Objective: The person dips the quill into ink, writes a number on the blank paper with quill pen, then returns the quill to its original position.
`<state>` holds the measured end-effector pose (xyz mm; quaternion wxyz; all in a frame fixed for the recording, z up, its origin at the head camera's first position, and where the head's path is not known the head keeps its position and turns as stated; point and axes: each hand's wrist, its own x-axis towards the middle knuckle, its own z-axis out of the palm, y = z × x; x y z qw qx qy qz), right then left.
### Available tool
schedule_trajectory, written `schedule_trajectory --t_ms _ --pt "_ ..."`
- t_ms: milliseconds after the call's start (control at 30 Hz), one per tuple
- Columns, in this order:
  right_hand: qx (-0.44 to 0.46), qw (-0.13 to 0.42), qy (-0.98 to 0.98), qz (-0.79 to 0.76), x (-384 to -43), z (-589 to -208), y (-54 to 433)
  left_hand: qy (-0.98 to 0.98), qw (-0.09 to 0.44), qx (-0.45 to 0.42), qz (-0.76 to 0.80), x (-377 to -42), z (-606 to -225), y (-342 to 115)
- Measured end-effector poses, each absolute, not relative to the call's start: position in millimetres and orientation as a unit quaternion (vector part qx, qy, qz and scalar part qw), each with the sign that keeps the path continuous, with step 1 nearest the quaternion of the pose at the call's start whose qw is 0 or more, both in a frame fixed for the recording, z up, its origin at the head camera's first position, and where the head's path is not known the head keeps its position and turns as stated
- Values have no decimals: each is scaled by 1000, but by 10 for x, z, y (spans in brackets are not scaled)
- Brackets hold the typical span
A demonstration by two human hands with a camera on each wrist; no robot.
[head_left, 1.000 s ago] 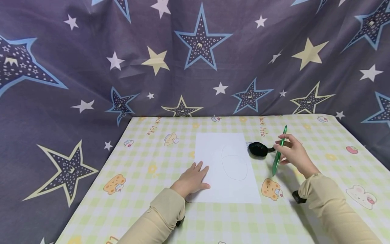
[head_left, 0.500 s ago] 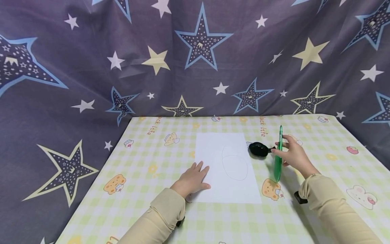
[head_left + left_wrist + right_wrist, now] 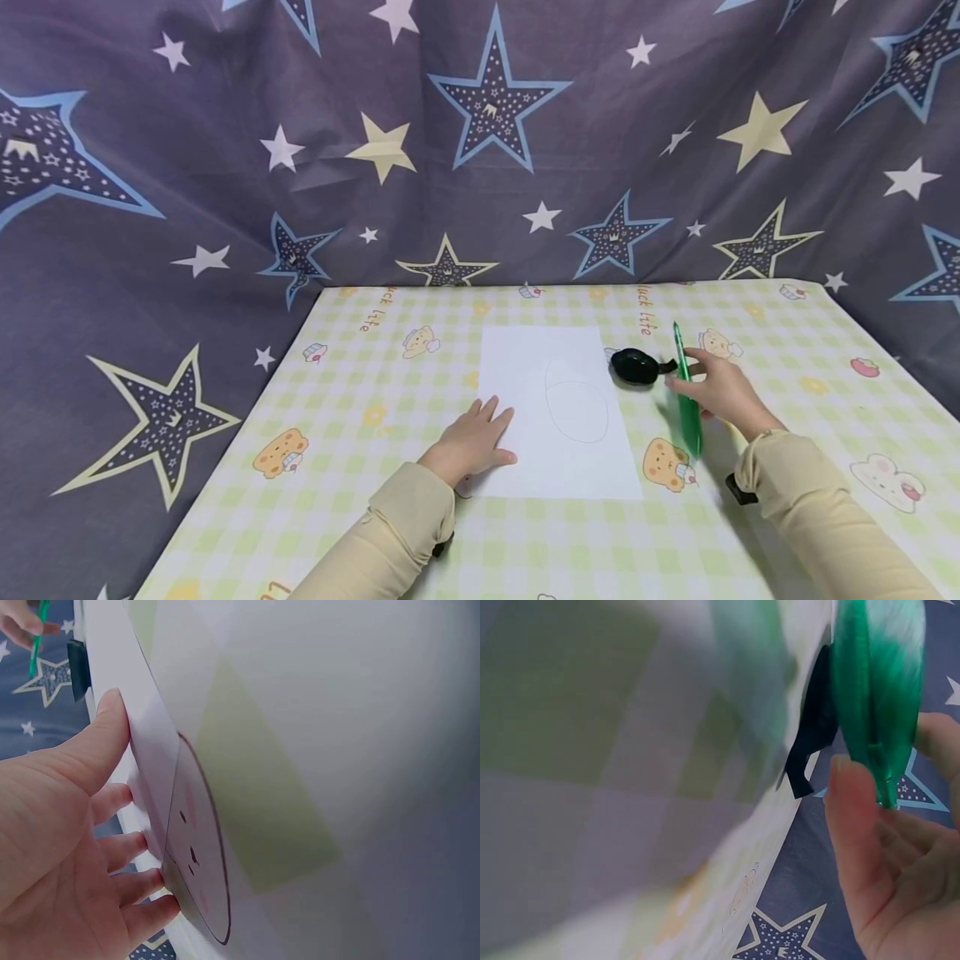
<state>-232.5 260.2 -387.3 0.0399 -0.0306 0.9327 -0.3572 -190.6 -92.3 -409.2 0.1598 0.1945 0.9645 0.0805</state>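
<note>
In the head view, a white sheet of paper (image 3: 536, 458) lies on the table, with a thin rounded outline and a curved line across it. My left hand (image 3: 468, 442) rests on the paper's left edge, fingers spread and nearly straight. To the paper's right, my right hand (image 3: 723, 387) pinches a translucent green pen (image 3: 687, 408) between thumb and fingers, slightly above the table. Its narrow end points away, and its near end is blurred. Just left of this hand sits a glossy black rounded object (image 3: 635, 367) with a short flat tail; its exact kind is unclear.
A checked tablecloth (image 3: 360, 517) with cartoon prints covers the table. Behind the table's far edge hangs a dark star-patterned cloth (image 3: 480, 208). Each wrist carries a small black device, partly hidden by the sleeves.
The green pen has turned in my right hand: its far end has swung left and its near end right. The right hand has dipped slightly. The left hand and paper stay put.
</note>
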Motion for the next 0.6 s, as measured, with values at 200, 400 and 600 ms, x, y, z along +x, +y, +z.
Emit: schedule_trajectory --t_ms 200,400,600 --pt "-31 54 941 -334 -2350 -3914 2572 965 155 195 79 -1915 -4098 -931" --pt "-26 75 952 -294 -2355 -3940 2540 965 155 196 78 -1924 -4107 -935" --pt "-21 95 956 -276 -2335 -3960 2525 965 155 196 82 -1934 -4130 -940"
